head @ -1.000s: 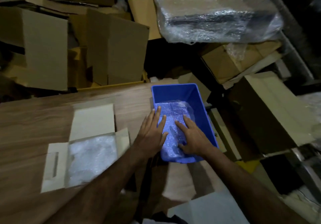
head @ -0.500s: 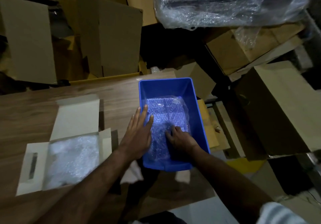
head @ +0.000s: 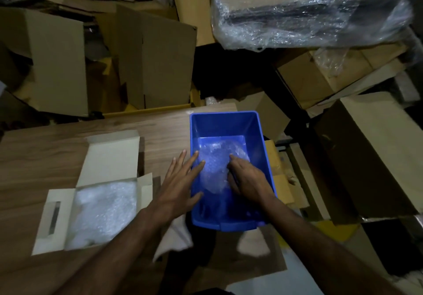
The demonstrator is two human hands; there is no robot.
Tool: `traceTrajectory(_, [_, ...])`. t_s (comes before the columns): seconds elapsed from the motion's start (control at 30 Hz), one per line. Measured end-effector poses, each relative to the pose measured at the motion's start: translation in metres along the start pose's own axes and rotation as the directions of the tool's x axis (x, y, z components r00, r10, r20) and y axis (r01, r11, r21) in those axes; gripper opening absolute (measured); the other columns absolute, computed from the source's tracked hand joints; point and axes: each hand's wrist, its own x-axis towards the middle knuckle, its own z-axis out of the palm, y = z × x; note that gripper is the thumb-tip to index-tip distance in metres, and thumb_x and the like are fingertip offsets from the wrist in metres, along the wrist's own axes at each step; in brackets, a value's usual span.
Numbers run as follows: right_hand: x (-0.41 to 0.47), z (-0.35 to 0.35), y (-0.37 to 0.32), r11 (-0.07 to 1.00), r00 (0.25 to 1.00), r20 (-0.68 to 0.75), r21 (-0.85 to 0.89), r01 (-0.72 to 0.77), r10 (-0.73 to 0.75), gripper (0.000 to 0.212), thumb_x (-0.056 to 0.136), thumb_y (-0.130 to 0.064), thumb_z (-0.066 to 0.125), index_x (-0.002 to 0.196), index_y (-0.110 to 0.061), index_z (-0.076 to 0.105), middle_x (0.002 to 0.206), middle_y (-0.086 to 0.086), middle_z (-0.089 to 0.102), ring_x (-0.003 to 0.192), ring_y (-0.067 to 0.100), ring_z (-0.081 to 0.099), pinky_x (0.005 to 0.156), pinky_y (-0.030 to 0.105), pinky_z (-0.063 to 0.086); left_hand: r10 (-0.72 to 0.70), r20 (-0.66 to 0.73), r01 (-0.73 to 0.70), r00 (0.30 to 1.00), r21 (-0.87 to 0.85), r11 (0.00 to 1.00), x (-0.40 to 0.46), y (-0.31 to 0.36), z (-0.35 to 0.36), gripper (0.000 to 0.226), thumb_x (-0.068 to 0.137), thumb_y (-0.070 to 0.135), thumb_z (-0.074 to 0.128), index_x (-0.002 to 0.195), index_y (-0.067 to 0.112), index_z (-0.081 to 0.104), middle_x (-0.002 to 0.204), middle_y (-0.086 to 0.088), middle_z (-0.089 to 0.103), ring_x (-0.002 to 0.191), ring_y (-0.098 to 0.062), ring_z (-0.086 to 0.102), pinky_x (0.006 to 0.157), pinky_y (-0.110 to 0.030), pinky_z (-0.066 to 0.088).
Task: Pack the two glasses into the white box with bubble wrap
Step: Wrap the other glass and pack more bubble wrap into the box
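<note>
Since half a second ago my right hand [head: 248,178] has worked deeper into the blue bin [head: 263,139] at the right edge of the tabletop [head: 45,152]; the bubble-wrapped bundle [head: 217,164] that lay spread across the bin floor now looks bunched up against that hand. I cannot make out a glass through the wrap. My right fingers curl down into the wrap and grip its near right side, knuckles up, wrist over the bin's near right corner. My left hand [head: 180,180] has stayed flat, fingers straight and spread, palm down across the bin's left rim, with the fingertips reaching over onto the wrap. The white box [head: 114,152] lies open near the tabletop's near left part, flaps out, lined with bubble wrap [head: 103,212], well apart from the bin.
</note>
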Motion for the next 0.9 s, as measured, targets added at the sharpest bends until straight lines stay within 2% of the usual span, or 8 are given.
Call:
traceTrajectory(0.1, [-0.006, -0.024, -0.024, 0.996, 0.980, -0.190, 0.045, 0.074, -0.064, 0.017, 0.097, -0.023, 0.057, 0.104, -0.008, 0.060, 0.122, 0.014, 0.067, 0.108, 0.026, 0.063, 0.072, 0.037, 0.056, -0.012, 0.040, 0.014, 0.999, -0.066, 0.998, 0.001, 0.000, -0.008, 0.119, 0.072, 0.057, 0.080, 0.160, 0.037, 0.002, 0.165, 0.011, -0.019, 0.151, -0.016, -0.025, 0.124, -0.040, -0.009])
traceTrajectory(0.2, [-0.008, -0.044, -0.048, 0.991, 0.962, -0.253, 0.058, 0.123, -0.105, 0.025, 0.098, -0.020, 0.060, 0.117, -0.005, 0.060, 0.122, 0.012, 0.068, 0.109, 0.023, 0.063, 0.080, 0.038, 0.058, 0.037, -0.036, -0.045, 0.999, -0.267, 0.963, 0.014, 0.009, -0.016, 0.101, 0.076, 0.065, 0.069, 0.158, 0.037, 0.016, 0.169, 0.006, 0.003, 0.156, -0.019, -0.003, 0.126, -0.048, 0.004])
traceTrajectory(0.27, [-0.010, -0.059, -0.063, 0.990, 0.965, -0.241, 0.067, 0.123, -0.104, 0.034, 0.100, -0.027, 0.054, 0.128, -0.007, 0.058, 0.130, 0.009, 0.065, 0.112, 0.024, 0.064, 0.088, 0.038, 0.056, 0.012, -0.156, -0.081, 0.988, -0.442, 0.893, 0.015, 0.012, -0.027, 0.069, 0.085, 0.054, 0.062, 0.148, 0.037, 0.039, 0.163, 0.006, 0.026, 0.154, -0.021, 0.020, 0.124, -0.052, 0.020])
traceTrajectory(0.37, [-0.010, -0.076, -0.084, 0.976, 0.950, -0.252, 0.062, 0.208, -0.186, 0.045, 0.104, -0.030, 0.049, 0.143, -0.008, 0.050, 0.129, 0.004, 0.064, 0.114, 0.015, 0.060, 0.090, 0.027, 0.048, -0.099, -0.306, -0.113, 0.947, -0.603, 0.790, -0.012, 0.007, -0.064, 0.046, 0.088, 0.027, 0.066, 0.133, 0.033, 0.062, 0.153, 0.008, 0.047, 0.147, -0.013, 0.037, 0.120, -0.041, 0.033])
traceTrajectory(0.6, [0.008, -0.069, -0.154, 0.903, 0.894, -0.156, 0.035, 0.429, -0.419, 0.031, 0.106, -0.030, 0.046, 0.130, -0.013, 0.058, 0.133, 0.001, 0.063, 0.115, 0.008, 0.056, 0.091, 0.019, 0.044, 0.010, -0.346, -0.217, 0.938, -0.564, 0.797, -0.098, -0.047, -0.132, 0.058, 0.083, -0.018, 0.063, 0.125, 0.021, 0.071, 0.139, 0.011, 0.062, 0.142, -0.013, 0.045, 0.117, -0.030, 0.037])
traceTrajectory(0.7, [0.019, -0.063, -0.185, 0.898, 0.911, -0.129, 0.162, 0.408, -0.391, 0.027, 0.107, -0.039, 0.037, 0.121, -0.024, 0.055, 0.095, -0.012, 0.068, 0.081, 0.008, 0.061, 0.069, 0.027, 0.049, -0.066, -0.318, -0.159, 0.946, -0.633, 0.758, -0.130, -0.063, -0.152, 0.046, 0.089, -0.012, 0.064, 0.118, 0.023, 0.075, 0.127, 0.008, 0.070, 0.128, -0.014, 0.060, 0.106, -0.029, 0.047])
traceTrajectory(0.77, [0.030, -0.056, -0.202, 0.868, 0.929, -0.154, 0.331, 0.369, -0.336, 0.019, 0.108, -0.038, 0.037, 0.110, -0.025, 0.050, 0.066, -0.011, 0.054, 0.057, 0.008, 0.050, 0.053, 0.033, 0.040, -0.176, -0.325, -0.124, 0.929, -0.723, 0.680, -0.144, -0.070, -0.160, 0.025, 0.093, 0.000, 0.064, 0.110, 0.013, 0.077, 0.110, -0.002, 0.077, 0.109, -0.020, 0.071, 0.092, -0.027, 0.055])
traceTrajectory(0.9, [0.056, -0.032, -0.238, 0.673, 0.996, -0.072, 0.733, 0.094, -0.061, 0.019, 0.104, -0.033, 0.055, 0.102, -0.014, 0.059, 0.059, -0.001, 0.055, 0.049, 0.014, 0.049, 0.044, 0.030, 0.039, -0.458, -0.298, -0.043, 0.837, -0.872, 0.488, -0.153, -0.082, -0.161, 0.020, 0.098, 0.017, 0.056, 0.104, 0.003, 0.070, 0.082, -0.013, 0.077, 0.075, -0.025, 0.076, 0.063, -0.032, 0.059])
